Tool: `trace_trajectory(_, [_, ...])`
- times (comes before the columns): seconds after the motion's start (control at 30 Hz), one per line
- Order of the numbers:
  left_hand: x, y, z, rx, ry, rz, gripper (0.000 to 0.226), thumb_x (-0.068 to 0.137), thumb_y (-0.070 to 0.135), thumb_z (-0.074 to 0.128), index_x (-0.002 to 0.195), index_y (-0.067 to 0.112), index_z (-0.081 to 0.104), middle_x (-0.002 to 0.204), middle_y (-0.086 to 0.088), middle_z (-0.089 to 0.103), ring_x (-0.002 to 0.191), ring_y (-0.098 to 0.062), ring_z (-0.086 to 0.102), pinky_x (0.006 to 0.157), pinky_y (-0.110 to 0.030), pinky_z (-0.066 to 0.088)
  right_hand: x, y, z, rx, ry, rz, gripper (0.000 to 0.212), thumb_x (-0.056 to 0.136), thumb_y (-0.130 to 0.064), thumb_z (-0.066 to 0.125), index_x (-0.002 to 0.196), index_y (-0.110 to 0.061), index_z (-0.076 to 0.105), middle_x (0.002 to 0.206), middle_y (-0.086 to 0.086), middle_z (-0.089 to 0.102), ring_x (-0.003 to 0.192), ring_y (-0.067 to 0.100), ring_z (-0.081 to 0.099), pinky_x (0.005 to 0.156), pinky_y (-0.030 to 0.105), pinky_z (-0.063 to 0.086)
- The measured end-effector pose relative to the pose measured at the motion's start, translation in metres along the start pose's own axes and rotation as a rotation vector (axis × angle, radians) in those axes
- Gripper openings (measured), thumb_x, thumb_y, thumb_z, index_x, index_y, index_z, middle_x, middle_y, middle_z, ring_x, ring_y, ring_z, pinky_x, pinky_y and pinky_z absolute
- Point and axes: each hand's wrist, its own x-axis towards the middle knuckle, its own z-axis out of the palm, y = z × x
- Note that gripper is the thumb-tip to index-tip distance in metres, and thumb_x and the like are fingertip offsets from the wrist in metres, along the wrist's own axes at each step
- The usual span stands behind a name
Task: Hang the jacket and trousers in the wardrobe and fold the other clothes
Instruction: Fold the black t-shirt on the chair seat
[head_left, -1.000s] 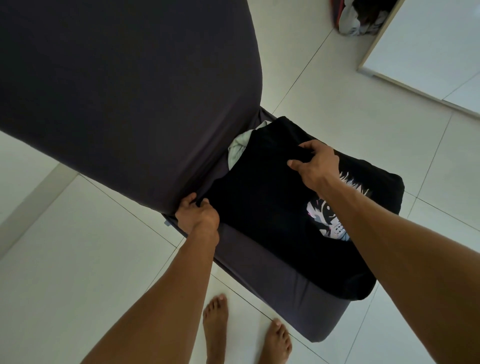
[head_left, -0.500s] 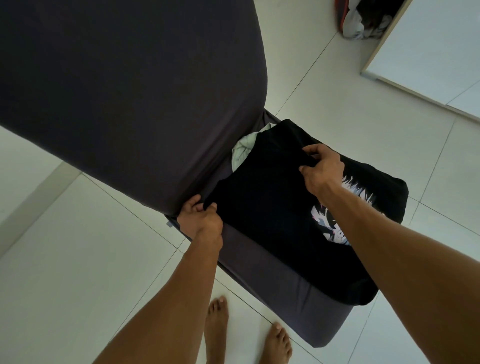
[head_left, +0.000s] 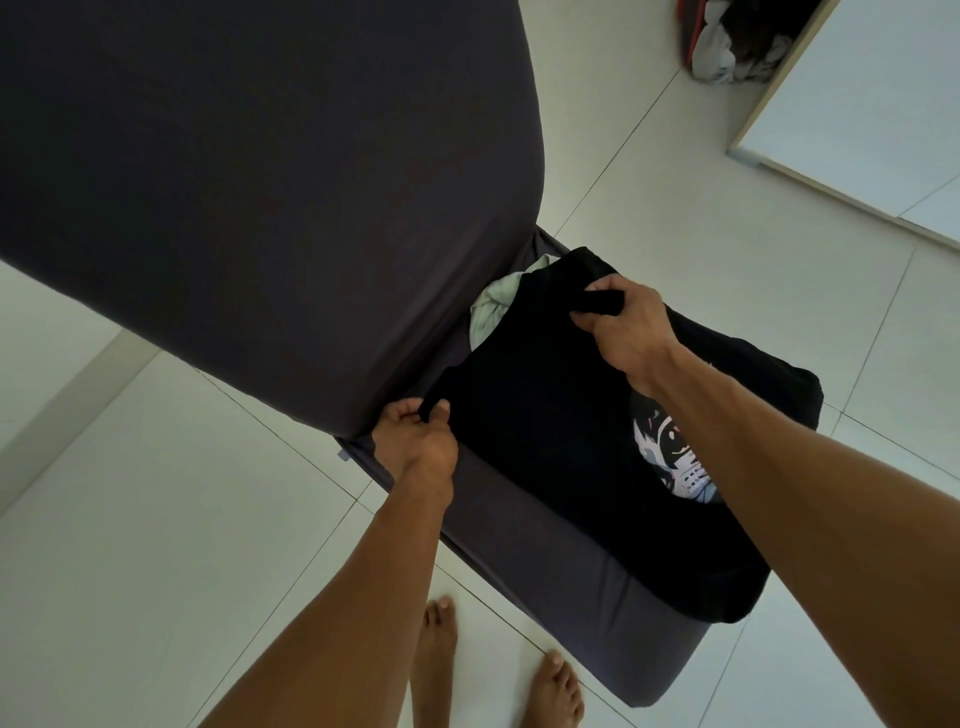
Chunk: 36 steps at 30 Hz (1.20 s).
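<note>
A black T-shirt (head_left: 550, 415) with a white and pink print lies spread on the seat of a dark grey chair (head_left: 561, 587). My left hand (head_left: 415, 447) pinches the shirt's near corner at the seat's left edge. My right hand (head_left: 626, 332) grips a bunched fold of the shirt at its far edge. A pale green garment (head_left: 491, 306) is tucked under the shirt, against the chair's backrest (head_left: 260, 182).
White tiled floor surrounds the chair. My bare feet (head_left: 493, 670) stand just in front of the seat. A heap of clothes (head_left: 737, 41) lies at the top right beside a white wardrobe panel (head_left: 857, 114).
My right hand has closed on the shirt's far edge and gathered a fold of it. My left hand has taken the near corner between its fingers.
</note>
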Motion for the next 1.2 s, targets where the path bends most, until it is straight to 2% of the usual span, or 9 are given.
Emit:
trace_trajectory(0.13, [0.002,0.004,0.008,-0.061,0.017,-0.020,0.031,0.084,0.012,0.079,0.109,0.015,0.060,0.089,0.004,0.061,0.077,-0.004,0.059,0.067,-0.011,0.042,0.010,0.005,-0.008,-0.067,0.083,-0.051,0.020,0.090,-0.010,0.073,0.103,-0.022,0.065,0.101,0.006,0.069,0.093,0.025,0.070,0.080,0.040,0.062])
trace_trajectory(0.33, [0.006,0.007,0.016,-0.037,0.152,-0.069,0.030,0.089,0.005,0.072,0.118,0.007,0.065,0.114,-0.008,0.068,0.092,-0.013,0.063,0.080,-0.016,0.047,0.013,0.010,-0.012,-0.115,0.152,-0.065,0.040,0.083,-0.027,0.082,0.115,-0.018,0.061,0.109,0.001,0.064,0.086,0.011,0.060,0.072,0.022,0.048])
trace_trajectory(0.43, [0.004,0.009,0.019,0.066,0.195,-0.056,0.032,0.092,0.007,0.067,0.124,0.006,0.062,0.126,-0.011,0.064,0.103,-0.020,0.063,0.079,-0.015,0.041,0.010,0.009,-0.014,-0.096,0.150,-0.066,0.059,0.079,-0.036,0.084,0.128,-0.021,0.055,0.116,-0.001,0.058,0.095,0.014,0.058,0.078,0.026,0.051])
trace_trajectory(0.53, [-0.002,0.014,0.021,0.244,0.195,-0.013,0.041,0.093,0.011,0.066,0.132,0.007,0.054,0.138,-0.014,0.054,0.120,-0.028,0.057,0.089,-0.028,0.046,0.002,0.013,-0.020,-0.178,0.111,-0.127,0.070,0.081,-0.040,0.082,0.140,-0.025,0.046,0.128,-0.001,0.055,0.112,0.017,0.054,0.092,0.031,0.048])
trace_trajectory(0.67, [-0.025,0.017,0.018,0.571,0.203,0.185,0.047,0.090,0.021,0.065,0.133,0.012,0.047,0.140,-0.017,0.042,0.128,-0.036,0.039,0.100,-0.050,0.040,-0.013,0.025,-0.031,-0.232,0.245,-0.162,0.061,0.090,-0.035,0.073,0.142,-0.023,0.045,0.137,0.004,0.053,0.121,0.021,0.054,0.106,0.040,0.046])
trace_trajectory(0.8, [-0.044,0.008,0.021,0.758,-0.047,0.705,0.024,0.093,0.024,0.063,0.116,0.017,0.059,0.124,-0.012,0.051,0.117,-0.033,0.044,0.090,-0.047,0.041,-0.022,0.035,-0.040,-0.232,0.282,0.025,0.066,0.089,-0.037,0.074,0.143,-0.014,0.043,0.135,0.009,0.055,0.116,0.022,0.056,0.100,0.033,0.045])
trace_trajectory(0.93, [-0.037,0.000,0.029,0.904,-0.301,0.675,0.040,0.096,0.034,0.060,0.132,0.020,0.051,0.133,-0.010,0.047,0.125,-0.030,0.043,0.098,-0.047,0.042,-0.021,0.037,-0.043,-0.202,0.224,0.142,0.076,0.085,-0.042,0.077,0.146,-0.011,0.042,0.138,0.010,0.054,0.121,0.027,0.056,0.104,0.037,0.046])
trace_trajectory(1.07, [-0.025,-0.005,0.026,0.932,-0.372,0.596,0.052,0.095,0.036,0.061,0.140,0.017,0.044,0.141,-0.012,0.040,0.131,-0.031,0.037,0.105,-0.048,0.040,-0.028,0.040,-0.045,-0.142,0.349,0.026,0.049,0.088,-0.030,0.074,0.130,-0.015,0.055,0.119,0.003,0.061,0.105,0.017,0.061,0.096,0.031,0.052])
trace_trajectory(1.2, [-0.032,-0.003,0.023,0.969,-0.374,0.711,0.049,0.095,0.033,0.062,0.136,0.013,0.047,0.134,-0.016,0.045,0.125,-0.034,0.040,0.099,-0.048,0.042,-0.065,0.059,-0.062,-0.228,0.259,-0.060,0.008,0.086,-0.010,0.068,0.088,-0.016,0.063,0.070,-0.004,0.061,0.060,0.004,0.054,0.063,0.013,0.051])
